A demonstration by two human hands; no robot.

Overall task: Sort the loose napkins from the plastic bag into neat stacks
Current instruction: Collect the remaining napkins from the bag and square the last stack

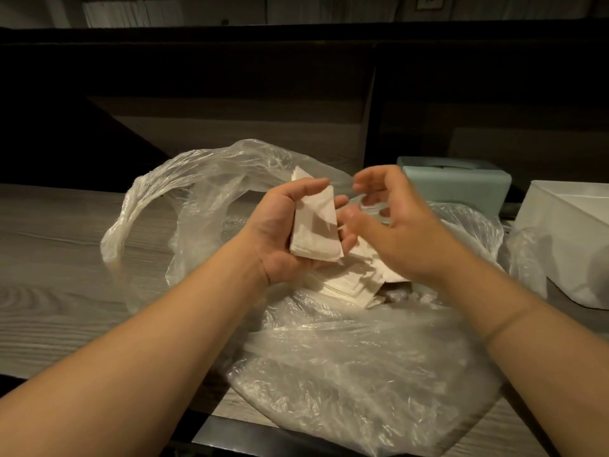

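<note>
Left grip [283, 232] clamped on folded napkin stack [316, 232] above plastic bag [346, 357] on counter [66, 258]. Right grip [395, 222] apart, fingers loosely curved, empty.

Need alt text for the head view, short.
A left hand holds a small stack of folded white paper napkins above an open clear plastic bag of loose napkins on a grey wood-grain counter. The empty right hand hovers beside the stack.
</note>
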